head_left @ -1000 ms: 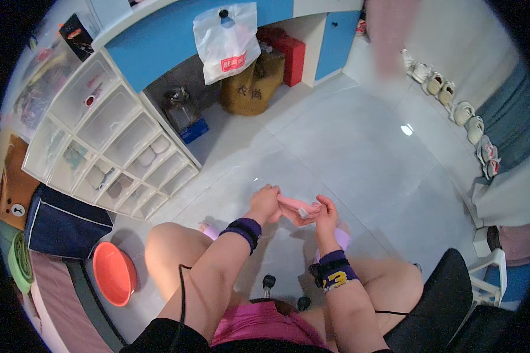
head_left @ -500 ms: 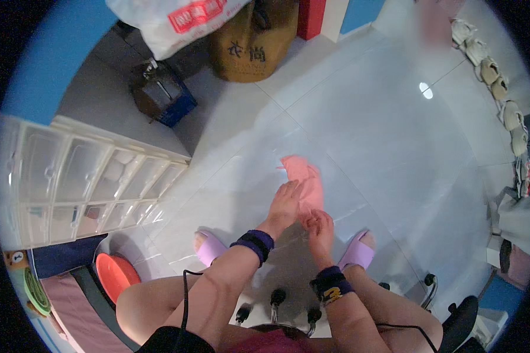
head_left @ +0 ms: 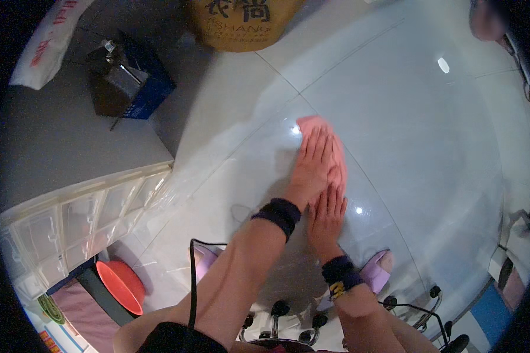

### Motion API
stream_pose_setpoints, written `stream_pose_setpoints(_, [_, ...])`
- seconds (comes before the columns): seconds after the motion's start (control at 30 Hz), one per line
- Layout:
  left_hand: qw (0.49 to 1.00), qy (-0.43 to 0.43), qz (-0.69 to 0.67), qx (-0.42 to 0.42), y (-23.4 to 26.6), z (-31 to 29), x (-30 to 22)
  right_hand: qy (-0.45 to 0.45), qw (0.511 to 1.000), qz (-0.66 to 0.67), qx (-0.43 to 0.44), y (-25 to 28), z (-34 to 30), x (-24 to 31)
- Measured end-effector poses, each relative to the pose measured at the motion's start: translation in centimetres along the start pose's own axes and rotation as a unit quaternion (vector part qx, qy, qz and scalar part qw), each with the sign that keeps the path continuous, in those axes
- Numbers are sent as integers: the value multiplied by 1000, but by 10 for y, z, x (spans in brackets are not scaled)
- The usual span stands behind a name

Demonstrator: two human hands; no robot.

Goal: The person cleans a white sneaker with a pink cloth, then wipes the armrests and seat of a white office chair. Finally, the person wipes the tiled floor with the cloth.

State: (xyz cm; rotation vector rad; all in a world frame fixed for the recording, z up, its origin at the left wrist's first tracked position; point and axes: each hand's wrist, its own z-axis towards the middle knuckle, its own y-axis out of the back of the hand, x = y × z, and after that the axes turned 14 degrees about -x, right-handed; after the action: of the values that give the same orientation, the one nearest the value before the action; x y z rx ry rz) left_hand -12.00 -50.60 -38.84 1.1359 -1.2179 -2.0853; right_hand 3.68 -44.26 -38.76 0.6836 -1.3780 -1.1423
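Observation:
A pink cloth (head_left: pixel 340 160) lies bunched on the shiny pale tiled floor (head_left: pixel 400 153). My left hand (head_left: pixel 312 167) rests flat on its left and far part, fingers stretched forward, hiding much of the cloth. Just behind it, my right hand (head_left: pixel 327 222) lies with its fingers extended, the fingertips on the cloth's near end. Neither hand is wrapped round the cloth. Both wrists wear dark bands, and a thin black cable runs along each forearm.
Clear plastic drawers (head_left: pixel 94 212) and a red basin (head_left: pixel 121 287) stand at the left. A blue box (head_left: pixel 150 88) sits beyond them, near a brown bag (head_left: pixel 241 26). Chair casters (head_left: pixel 279 307) are close below me, between my feet in purple slippers (head_left: pixel 376 272).
Both hands and the cloth have moved forward and slightly right across the floor. My right hand's curled fingers have straightened out flat. The view has shifted too.

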Motion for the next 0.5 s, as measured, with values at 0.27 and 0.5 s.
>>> stream_pose_setpoints(0.27, [990, 9, 88, -111, 1, 102, 133, 97, 993, 52, -46, -49, 158, 41])
stream_pose_setpoints(0.5, [966, 84, 231, -85, 25, 113, 253, 202, 975, 93, -30, -99, 234, 98])
